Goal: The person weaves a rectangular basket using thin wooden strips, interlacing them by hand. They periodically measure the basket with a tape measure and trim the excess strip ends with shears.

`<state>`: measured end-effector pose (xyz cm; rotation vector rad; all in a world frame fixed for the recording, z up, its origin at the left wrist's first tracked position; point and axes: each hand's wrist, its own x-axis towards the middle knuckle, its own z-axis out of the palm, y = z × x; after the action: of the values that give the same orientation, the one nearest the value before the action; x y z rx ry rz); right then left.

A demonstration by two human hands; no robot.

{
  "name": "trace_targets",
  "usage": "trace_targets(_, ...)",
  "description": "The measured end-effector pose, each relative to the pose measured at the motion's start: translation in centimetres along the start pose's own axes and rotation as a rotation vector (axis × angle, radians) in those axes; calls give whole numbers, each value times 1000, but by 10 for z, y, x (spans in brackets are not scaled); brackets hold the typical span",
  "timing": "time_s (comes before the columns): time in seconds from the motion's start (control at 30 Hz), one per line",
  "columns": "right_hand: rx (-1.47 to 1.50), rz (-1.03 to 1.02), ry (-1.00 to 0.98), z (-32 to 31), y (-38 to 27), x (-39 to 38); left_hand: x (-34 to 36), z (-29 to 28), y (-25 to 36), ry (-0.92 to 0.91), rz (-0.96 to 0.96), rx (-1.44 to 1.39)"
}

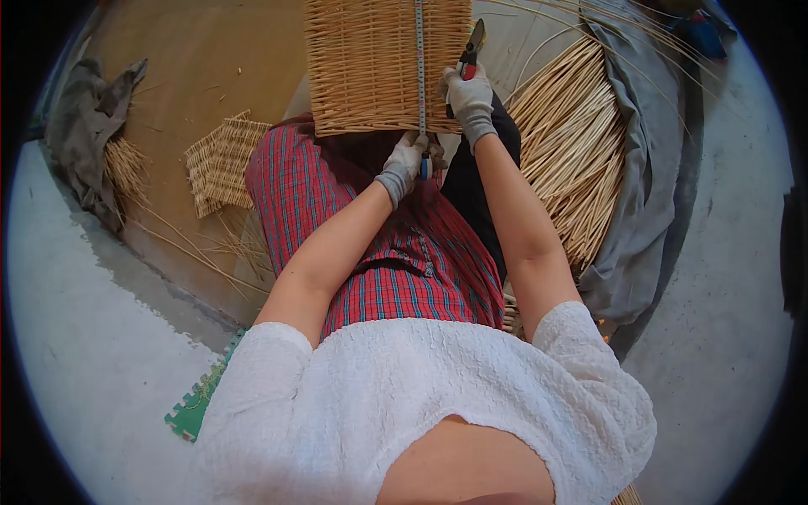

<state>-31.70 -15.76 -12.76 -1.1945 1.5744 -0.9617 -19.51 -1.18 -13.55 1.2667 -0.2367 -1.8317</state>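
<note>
A woven wicker panel [362, 71] stretches away from my lap toward the top edge of the view. Along its length, right of its middle, runs a pale tape measure [420, 63]. My gloved left hand [401, 167] is closed at the panel's near edge around the tape's end, where a small blue and black part shows. At the panel's right edge my gloved right hand [470, 98] grips pruning shears [469, 64] with red and black handles, their blades pointing away from me. The fingers of both hands are partly hidden.
A thick bundle of peeled wicker rods [568, 139] lies on grey cloth [644, 168] at the right. Smaller woven pieces [225, 160] rest on the brown floor sheet at the left, near a dark cloth [88, 126] over more rods. A green foam mat [198, 408] lies lower left.
</note>
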Motion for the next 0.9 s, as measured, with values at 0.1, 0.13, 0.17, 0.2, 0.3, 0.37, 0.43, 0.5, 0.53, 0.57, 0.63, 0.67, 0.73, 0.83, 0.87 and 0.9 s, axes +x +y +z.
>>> trace_targets(0.1, -7, -31, 28, 1, -1, -4, 5, -4, -2, -14, -24, -51)
trace_targets(0.13, -7, -3, 10, 3, -8, -10, 7, -9, -4, -17, -33, -84)
trace_targets(0.17, -7, 25, -7, 6, -14, -19, 4, -14, -9, 0, -18, -34)
trace_targets(0.2, -54, -3, 44, 1, -10, -23, 0, -10, -14, -6, -4, 21)
trace_targets(0.3, -50, -27, 91, 5, -8, -35, 16, -36, -33, 94, 306, 696)
trace_targets(0.37, -117, -46, 200, -7, 12, -58, -16, -8, -19, -2, 162, 461)
trace_targets(0.43, -100, -110, 231, 3, 4, -90, -17, -25, -5, 93, 394, 598)
trace_targets(0.5, -44, -44, 240, 0, 24, -109, -34, -19, 18, 150, 720, 796)
trace_targets(0.53, 1, -50, 258, 0, 38, -117, -36, -18, 32, 153, 700, 807)
trace_targets(0.57, 42, -47, 274, -2, 49, -128, -42, -15, 43, 207, 801, 897)
trace_targets(0.63, 207, 73, 204, -1, 37, -165, -60, -18, 61, 346, 984, 1086)
trace_targets(0.67, 291, 129, 166, -2, 22, -181, -67, -23, 66, 274, 813, 1062)
trace_targets(0.73, 332, 152, 3, -4, 2, -214, -76, -35, 54, 269, 783, 1155)
trace_targets(0.83, 405, 221, -231, -9, -50, -245, -88, -45, 42, 197, 746, 1086)
trace_targets(0.87, 379, 258, -309, -13, -63, -246, -90, -46, 41, 164, 739, 1027)
trace_targets(0.9, 348, 291, -389, -16, -76, -244, -90, -48, 44, 172, 807, 994)
